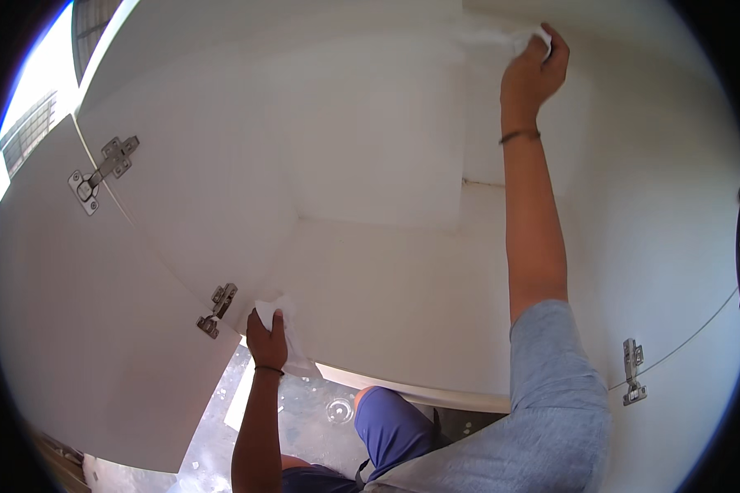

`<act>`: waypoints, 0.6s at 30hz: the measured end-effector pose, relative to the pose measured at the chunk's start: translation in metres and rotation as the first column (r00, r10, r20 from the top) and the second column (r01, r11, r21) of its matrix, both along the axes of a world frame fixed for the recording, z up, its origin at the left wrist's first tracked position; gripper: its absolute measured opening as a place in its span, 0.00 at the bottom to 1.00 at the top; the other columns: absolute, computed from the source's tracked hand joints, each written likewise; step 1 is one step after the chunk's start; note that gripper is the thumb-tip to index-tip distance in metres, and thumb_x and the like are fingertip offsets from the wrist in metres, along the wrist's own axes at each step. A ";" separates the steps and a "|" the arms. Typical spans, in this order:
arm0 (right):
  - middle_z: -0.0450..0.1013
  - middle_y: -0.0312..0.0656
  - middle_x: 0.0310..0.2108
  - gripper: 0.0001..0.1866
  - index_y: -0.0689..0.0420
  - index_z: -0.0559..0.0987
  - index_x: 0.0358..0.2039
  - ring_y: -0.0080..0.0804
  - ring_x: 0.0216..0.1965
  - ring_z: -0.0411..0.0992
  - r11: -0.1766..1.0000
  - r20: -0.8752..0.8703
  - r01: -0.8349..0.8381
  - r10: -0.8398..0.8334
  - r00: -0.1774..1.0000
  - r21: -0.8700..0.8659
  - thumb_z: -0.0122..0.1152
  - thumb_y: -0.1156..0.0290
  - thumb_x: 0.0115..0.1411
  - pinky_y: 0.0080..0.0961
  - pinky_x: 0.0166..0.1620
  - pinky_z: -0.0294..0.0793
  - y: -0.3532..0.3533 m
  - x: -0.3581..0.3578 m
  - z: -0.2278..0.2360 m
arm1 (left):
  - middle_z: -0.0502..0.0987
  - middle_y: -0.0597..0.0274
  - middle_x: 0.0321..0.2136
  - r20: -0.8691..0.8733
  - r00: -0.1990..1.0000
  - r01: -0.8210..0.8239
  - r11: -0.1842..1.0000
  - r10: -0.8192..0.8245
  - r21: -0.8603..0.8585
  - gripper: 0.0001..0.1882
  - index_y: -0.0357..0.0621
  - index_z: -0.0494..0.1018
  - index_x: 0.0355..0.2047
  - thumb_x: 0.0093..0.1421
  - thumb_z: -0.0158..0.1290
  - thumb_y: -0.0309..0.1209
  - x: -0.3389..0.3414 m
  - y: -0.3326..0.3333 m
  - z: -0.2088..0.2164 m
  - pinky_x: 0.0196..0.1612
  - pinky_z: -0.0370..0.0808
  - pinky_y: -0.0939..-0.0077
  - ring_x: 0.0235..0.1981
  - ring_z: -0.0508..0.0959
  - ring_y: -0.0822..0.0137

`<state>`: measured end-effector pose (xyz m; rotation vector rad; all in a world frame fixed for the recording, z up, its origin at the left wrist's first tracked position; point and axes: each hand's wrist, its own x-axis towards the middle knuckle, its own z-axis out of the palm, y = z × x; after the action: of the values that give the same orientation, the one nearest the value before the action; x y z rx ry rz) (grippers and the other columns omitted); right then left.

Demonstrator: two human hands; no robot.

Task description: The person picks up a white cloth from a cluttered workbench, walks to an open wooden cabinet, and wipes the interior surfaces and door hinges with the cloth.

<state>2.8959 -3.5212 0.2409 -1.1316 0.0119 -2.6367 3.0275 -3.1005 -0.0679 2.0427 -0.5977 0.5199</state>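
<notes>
Up at the far right, my right hand [533, 80] reaches into a white cabinet and presses a crumpled white cloth [544, 36] against the upper inner surface. Its fingers are bent round the cloth. Lower down, my left hand [267, 341] is by the front edge of the cabinet floor [386, 279], at the left side. A thin white cloth [298, 352] is gripped in it and hangs down beside the fingers. Part of each cloth is hidden by the hand holding it.
The left door [99, 320] stands swung out on two metal hinges, an upper hinge [103, 174] and a lower hinge [217, 311]. Another hinge [633, 371] joins the right door [682, 411]. My knee [393, 423] is close to the cabinet's front edge, over a stained grey floor [312, 411].
</notes>
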 end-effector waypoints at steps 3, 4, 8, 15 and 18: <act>0.67 0.48 0.43 0.22 0.62 0.67 0.49 0.38 0.44 0.65 0.991 -0.318 -0.061 0.095 0.943 0.116 0.40 0.60 0.62 0.28 0.51 0.62 -0.025 0.010 0.010 | 0.71 0.46 0.34 -0.020 0.998 0.061 0.998 -0.062 -0.028 0.17 0.34 0.68 0.38 0.55 0.51 0.37 0.006 -0.005 -0.005 0.40 0.68 0.60 0.36 0.73 0.48; 0.63 0.51 0.52 0.27 0.63 0.65 0.52 0.41 0.53 0.61 0.987 -0.426 -0.102 0.146 0.893 0.124 0.34 0.54 0.64 0.29 0.58 0.57 -0.009 0.016 0.008 | 0.72 0.46 0.34 -0.019 0.997 0.080 0.996 -0.081 -0.038 0.18 0.34 0.68 0.39 0.55 0.51 0.36 0.007 -0.007 -0.006 0.40 0.68 0.60 0.36 0.73 0.49; 0.65 0.49 0.48 0.26 0.61 0.62 0.54 0.41 0.49 0.64 0.993 -0.562 -0.037 0.094 0.822 0.112 0.39 0.56 0.62 0.29 0.54 0.59 -0.030 0.073 -0.029 | 0.72 0.46 0.34 -0.033 0.994 0.102 0.992 -0.104 -0.071 0.17 0.33 0.68 0.39 0.55 0.51 0.36 0.003 -0.010 -0.002 0.40 0.69 0.61 0.36 0.73 0.50; 0.70 0.50 0.43 0.29 0.65 0.63 0.51 0.43 0.44 0.69 0.682 -0.388 -0.421 0.706 0.593 0.597 0.41 0.51 0.62 0.28 0.46 0.68 -0.053 0.051 -0.095 | 0.72 0.46 0.34 0.003 0.999 0.054 0.998 -0.054 -0.037 0.17 0.33 0.68 0.38 0.56 0.50 0.36 0.000 -0.002 0.001 0.40 0.68 0.61 0.36 0.73 0.49; 0.68 0.38 0.41 0.28 0.60 0.67 0.47 0.29 0.40 0.67 0.094 0.043 -0.891 0.991 0.126 0.444 0.42 0.47 0.61 0.20 0.44 0.67 -0.069 0.038 -0.057 | 0.72 0.46 0.34 -0.021 0.998 0.064 0.998 -0.065 -0.010 0.17 0.33 0.68 0.39 0.56 0.50 0.36 0.006 -0.004 -0.005 0.40 0.68 0.61 0.36 0.73 0.49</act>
<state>2.9341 -3.5900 0.1839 -0.8378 -0.1378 -1.1337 3.0340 -3.1044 -0.0731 2.0105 -0.6445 0.4612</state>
